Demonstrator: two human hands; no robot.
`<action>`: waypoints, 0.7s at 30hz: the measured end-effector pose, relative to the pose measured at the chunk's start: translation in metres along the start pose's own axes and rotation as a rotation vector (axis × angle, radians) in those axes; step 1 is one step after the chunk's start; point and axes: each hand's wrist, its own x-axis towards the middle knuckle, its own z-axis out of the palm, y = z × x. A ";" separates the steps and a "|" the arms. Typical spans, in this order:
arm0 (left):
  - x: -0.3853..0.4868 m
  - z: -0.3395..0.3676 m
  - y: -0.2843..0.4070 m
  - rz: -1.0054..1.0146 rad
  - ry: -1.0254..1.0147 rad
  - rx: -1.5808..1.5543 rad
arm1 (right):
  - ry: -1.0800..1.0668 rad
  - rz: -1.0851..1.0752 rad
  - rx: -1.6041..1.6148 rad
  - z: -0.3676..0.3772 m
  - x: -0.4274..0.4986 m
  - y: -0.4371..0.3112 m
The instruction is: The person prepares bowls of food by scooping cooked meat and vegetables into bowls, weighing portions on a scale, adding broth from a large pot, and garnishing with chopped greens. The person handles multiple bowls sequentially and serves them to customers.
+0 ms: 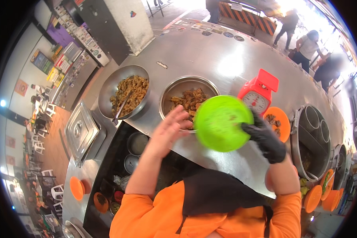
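My right hand [266,138], in a black glove, grips the rim of a bright green plastic plate [221,123]. Motion blurs the plate, which is tilted and bears a few dark specks. Bare and with fingers spread, my left hand [173,128] hovers by the near rim of a steel bowl [168,89]. Chunks of browned cooked meat [187,99] lie inside that bowl, partly hidden by the plate and my fingers. Just beyond my right hand stands a red dial kitchen scale [257,96]. Beside it, an orange plate [282,119] carries some dark meat pieces.
A wide steel bowl [142,108] of chopped food, with a metal spoon [123,107], stands left on the steel counter [193,53]. Lidded steel pans [80,131] sit farther left. Large pots [300,160] and orange dishes [313,197] flank my right. Several people are beyond the counter.
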 end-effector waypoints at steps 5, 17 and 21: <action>-0.032 -0.017 -0.021 0.084 0.212 -0.311 | -0.480 0.102 -0.049 0.064 0.078 0.011; -0.116 -0.101 -0.008 0.282 0.720 -0.138 | -0.537 -0.424 -1.749 0.116 0.211 0.100; -0.105 -0.093 0.000 0.328 0.644 -0.067 | -0.676 -0.179 -1.438 0.094 0.229 0.092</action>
